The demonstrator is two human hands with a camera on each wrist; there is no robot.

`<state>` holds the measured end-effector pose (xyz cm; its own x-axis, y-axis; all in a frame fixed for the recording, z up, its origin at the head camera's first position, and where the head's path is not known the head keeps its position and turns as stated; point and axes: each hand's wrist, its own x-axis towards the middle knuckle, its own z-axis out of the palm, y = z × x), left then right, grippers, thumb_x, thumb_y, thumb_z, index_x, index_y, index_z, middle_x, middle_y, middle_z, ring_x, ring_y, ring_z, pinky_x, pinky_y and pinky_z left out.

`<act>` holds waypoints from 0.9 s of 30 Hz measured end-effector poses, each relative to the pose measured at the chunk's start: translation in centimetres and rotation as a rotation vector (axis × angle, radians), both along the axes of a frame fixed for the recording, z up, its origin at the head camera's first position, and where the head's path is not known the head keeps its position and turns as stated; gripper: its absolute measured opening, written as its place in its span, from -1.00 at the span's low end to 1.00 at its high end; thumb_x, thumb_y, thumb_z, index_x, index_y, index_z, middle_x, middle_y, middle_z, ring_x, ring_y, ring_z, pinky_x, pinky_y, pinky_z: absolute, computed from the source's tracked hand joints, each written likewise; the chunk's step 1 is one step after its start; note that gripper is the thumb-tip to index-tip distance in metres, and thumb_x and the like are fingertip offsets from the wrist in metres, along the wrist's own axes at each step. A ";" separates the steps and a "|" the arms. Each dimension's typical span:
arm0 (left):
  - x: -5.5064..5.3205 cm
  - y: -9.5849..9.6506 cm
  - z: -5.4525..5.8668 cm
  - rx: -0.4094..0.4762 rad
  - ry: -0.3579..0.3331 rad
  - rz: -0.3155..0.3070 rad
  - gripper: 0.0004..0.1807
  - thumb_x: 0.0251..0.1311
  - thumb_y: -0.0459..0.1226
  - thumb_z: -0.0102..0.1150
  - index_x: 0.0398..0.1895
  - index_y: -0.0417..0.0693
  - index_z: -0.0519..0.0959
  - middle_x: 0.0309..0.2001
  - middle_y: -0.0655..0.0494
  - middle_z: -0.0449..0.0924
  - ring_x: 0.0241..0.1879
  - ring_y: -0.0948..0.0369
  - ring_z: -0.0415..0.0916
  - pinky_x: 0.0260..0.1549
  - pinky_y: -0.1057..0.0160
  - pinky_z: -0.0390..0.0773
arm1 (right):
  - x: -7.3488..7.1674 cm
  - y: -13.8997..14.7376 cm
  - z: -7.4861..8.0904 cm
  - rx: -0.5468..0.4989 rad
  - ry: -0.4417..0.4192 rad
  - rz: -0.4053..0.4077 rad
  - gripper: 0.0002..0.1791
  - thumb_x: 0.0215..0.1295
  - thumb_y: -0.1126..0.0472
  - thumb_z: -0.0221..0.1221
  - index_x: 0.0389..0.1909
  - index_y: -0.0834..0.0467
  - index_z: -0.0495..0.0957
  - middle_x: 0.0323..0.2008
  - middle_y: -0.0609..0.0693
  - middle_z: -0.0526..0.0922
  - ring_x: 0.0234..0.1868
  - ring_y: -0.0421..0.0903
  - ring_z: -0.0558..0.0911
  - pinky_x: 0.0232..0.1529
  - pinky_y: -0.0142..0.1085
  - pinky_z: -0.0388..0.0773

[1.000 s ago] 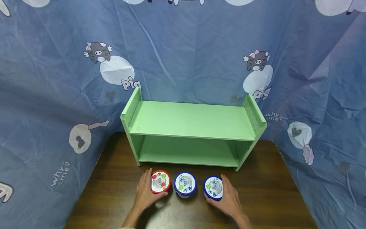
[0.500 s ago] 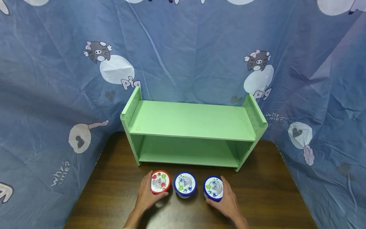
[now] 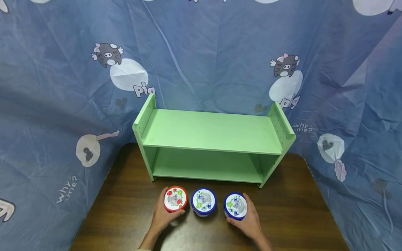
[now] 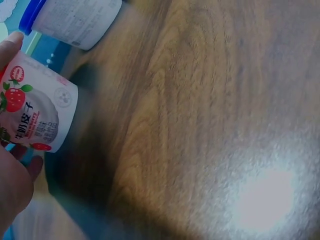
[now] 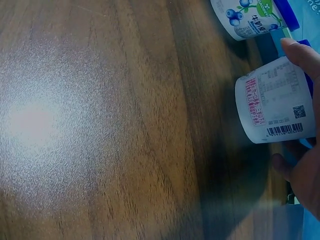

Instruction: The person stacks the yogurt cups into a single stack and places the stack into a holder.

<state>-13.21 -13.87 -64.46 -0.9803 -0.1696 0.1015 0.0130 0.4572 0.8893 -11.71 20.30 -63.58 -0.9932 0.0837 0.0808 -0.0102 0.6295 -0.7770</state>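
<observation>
My left hand (image 3: pixel 162 213) holds a red-lidded yogurt cup (image 3: pixel 175 199), with the thumb at its near side and the fingers around its left side. Strawberry pictures show on that cup's white wall (image 4: pixel 42 107) in the left wrist view. On the right, my right hand (image 3: pixel 250 220) grips a blue-lidded yogurt cup (image 3: pixel 235 206) with blueberries on its lid; a barcode marks its wall (image 5: pixel 272 102) in the right wrist view. Between the two held cups stands another blue-lidded cup (image 3: pixel 203 202), which no hand touches. Palms partly hide the outer sides of both held cups.
A light green two-level shelf (image 3: pixel 207 130) stands behind the cups, its upright side panels at left and right. Below everything is a dark wooden table (image 3: pixel 292 212). Blue printed cloth (image 3: pixel 207 62) hangs around the back and sides.
The red-lidded cup in my left hand has shifted very slightly left. My right hand keeps its grip on the blue-lidded cup, and the middle cup stays put. The head view tilts a little.
</observation>
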 end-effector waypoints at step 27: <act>-0.1 0.0 -0.4 0.146 -0.030 -0.031 0.32 -0.40 -0.23 0.73 0.52 -0.20 0.11 0.32 -0.19 0.48 0.22 0.04 0.45 0.27 0.07 0.42 | -0.9 -0.8 4.8 -0.064 -0.002 -0.050 0.34 -0.39 0.04 0.67 0.50 0.16 0.13 0.34 0.29 0.43 0.27 0.25 0.50 0.26 0.17 0.41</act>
<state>-13.27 -13.90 -64.83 -0.9875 -0.1498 0.0487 -0.0023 0.3232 0.9463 -12.56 19.45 -58.77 -0.9879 0.1378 0.0713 0.0219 0.5785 -0.8154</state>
